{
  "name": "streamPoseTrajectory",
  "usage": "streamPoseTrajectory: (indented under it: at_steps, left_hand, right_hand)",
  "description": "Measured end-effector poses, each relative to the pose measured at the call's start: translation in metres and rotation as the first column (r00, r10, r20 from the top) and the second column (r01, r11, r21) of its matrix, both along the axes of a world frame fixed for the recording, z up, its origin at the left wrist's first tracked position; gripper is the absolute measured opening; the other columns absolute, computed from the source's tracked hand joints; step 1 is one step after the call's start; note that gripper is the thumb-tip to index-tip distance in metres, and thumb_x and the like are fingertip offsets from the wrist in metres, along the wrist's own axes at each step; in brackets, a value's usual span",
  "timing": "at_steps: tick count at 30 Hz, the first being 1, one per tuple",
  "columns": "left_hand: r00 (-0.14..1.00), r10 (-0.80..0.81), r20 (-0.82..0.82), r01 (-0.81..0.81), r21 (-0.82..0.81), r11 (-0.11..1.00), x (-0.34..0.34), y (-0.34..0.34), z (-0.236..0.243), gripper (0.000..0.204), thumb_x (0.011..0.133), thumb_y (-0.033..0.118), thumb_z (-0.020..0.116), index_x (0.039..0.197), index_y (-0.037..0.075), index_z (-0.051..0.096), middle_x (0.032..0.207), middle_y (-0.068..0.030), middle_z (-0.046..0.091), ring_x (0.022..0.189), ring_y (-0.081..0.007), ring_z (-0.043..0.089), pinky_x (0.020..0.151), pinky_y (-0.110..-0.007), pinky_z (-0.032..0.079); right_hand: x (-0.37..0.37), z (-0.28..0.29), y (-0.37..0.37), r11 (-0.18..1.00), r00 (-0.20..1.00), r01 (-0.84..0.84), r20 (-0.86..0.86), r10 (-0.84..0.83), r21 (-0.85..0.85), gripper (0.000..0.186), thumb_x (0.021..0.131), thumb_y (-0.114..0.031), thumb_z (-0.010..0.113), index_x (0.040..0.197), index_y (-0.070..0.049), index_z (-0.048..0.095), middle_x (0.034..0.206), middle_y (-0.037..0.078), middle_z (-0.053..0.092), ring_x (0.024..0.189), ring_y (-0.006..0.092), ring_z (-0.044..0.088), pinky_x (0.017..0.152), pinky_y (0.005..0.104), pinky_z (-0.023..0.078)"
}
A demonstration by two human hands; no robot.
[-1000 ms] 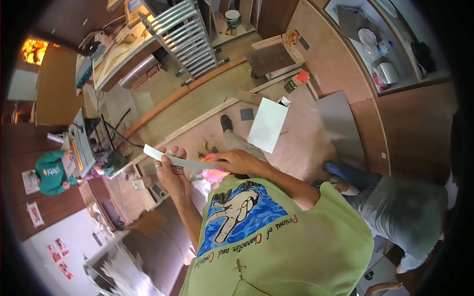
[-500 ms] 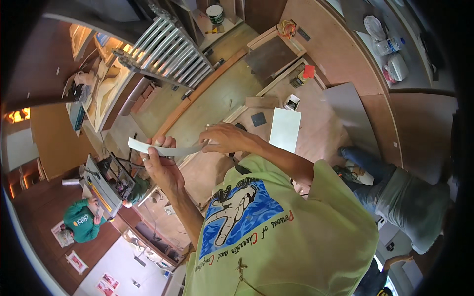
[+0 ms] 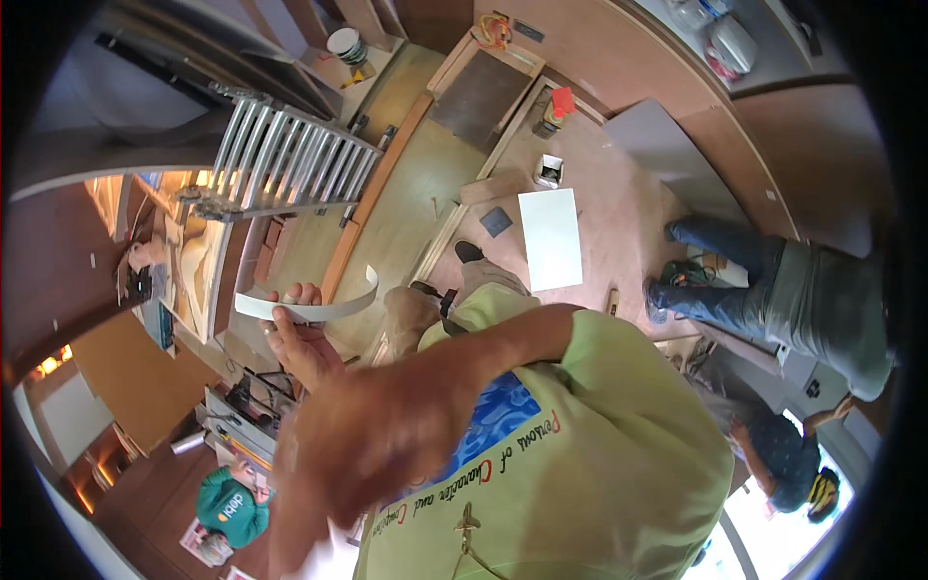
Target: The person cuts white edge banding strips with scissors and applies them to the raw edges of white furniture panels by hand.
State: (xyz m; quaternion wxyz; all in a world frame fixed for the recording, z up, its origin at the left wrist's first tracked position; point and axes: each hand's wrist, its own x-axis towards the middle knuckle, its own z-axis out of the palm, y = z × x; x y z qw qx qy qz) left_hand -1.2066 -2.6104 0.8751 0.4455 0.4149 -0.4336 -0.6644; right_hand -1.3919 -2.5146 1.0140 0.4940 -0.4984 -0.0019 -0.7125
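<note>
Left hand [image 3: 302, 340] pinches curved white strip [image 3: 307, 304], lying left-right; right hand [image 3: 382, 435] blurred, grip unclear.

Head fisheye, steeply downward, hands close

white curved strip [image 3: 307, 304] | yellow-green shirt [image 3: 619, 454] with blue print | white panel [image 3: 550, 238] | grey ladder [image 3: 285, 159] | blue jeans [image 3: 725, 266]

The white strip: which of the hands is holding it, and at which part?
The left hand holds the curved white strip from below, near its middle, both ends free. The right hand is blurred and close to the camera; whether it holds anything cannot be told.
</note>
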Motion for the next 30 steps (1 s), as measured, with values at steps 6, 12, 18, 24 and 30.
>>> streamPoseTrajectory:
  at_steps: [6,12,18,24,30]
  left_hand:
    - [0.978,-0.207,0.005,0.207,-0.042,0.977,-0.037,-0.014,0.009,0.034,0.097,0.023,0.052,0.121,0.003,0.042,0.102,-0.0202,0.064,0.093,-0.0308,0.066,0.088,-0.043,0.053]
    - [0.957,-0.288,-0.015,0.289,0.035,0.957,-0.009,-0.031,0.003,0.032,0.097,0.021,0.052,0.120,0.002,0.042,0.101,-0.0206,0.064,0.092,-0.0303,0.067,0.087,-0.043,0.053]
    - [0.967,-0.254,0.017,0.252,0.069,0.965,0.047,-0.058,-0.007,0.031,0.097,0.021,0.051,0.120,0.002,0.042,0.102,-0.0209,0.063,0.092,-0.0300,0.067,0.087,-0.042,0.053]
    - [0.964,-0.266,0.015,0.264,0.078,0.961,0.093,-0.085,-0.014,0.034,0.097,0.023,0.051,0.121,0.002,0.039,0.103,-0.0205,0.062,0.092,-0.0297,0.066,0.087,-0.041,0.053]
    - [0.936,-0.351,-0.029,0.352,0.078,0.933,0.112,-0.112,-0.022,0.037,0.097,0.025,0.053,0.122,0.002,0.039,0.103,-0.0203,0.062,0.093,-0.0297,0.066,0.087,-0.041,0.052]
  right_hand:
    - [0.029,0.058,-0.017,0.953,0.993,0.036,0.115,-0.001,-0.302,0.023,0.084,-0.005,0.063,0.107,-0.006,0.065,0.094,0.008,0.066,0.090,0.0212,0.063,0.080,0.0341,0.049]
    - [0.075,0.068,-0.052,0.935,0.993,0.062,0.112,-0.023,-0.349,0.023,0.084,-0.005,0.063,0.107,-0.006,0.064,0.094,0.008,0.065,0.089,0.0221,0.063,0.079,0.0342,0.049]
    - [0.126,0.069,-0.087,0.934,0.992,0.067,0.124,-0.025,-0.350,0.024,0.083,-0.005,0.062,0.107,-0.007,0.064,0.094,0.008,0.065,0.088,0.0230,0.063,0.077,0.0343,0.049]
    - [0.181,0.073,-0.114,0.932,0.994,0.069,0.105,-0.033,-0.355,0.025,0.083,-0.005,0.062,0.107,-0.007,0.063,0.094,0.008,0.065,0.086,0.0239,0.063,0.076,0.0344,0.049]
    - [0.220,0.079,-0.136,0.927,0.996,0.087,0.037,-0.079,-0.364,0.025,0.082,-0.005,0.061,0.108,-0.008,0.062,0.094,0.009,0.065,0.085,0.0248,0.063,0.075,0.0345,0.049]
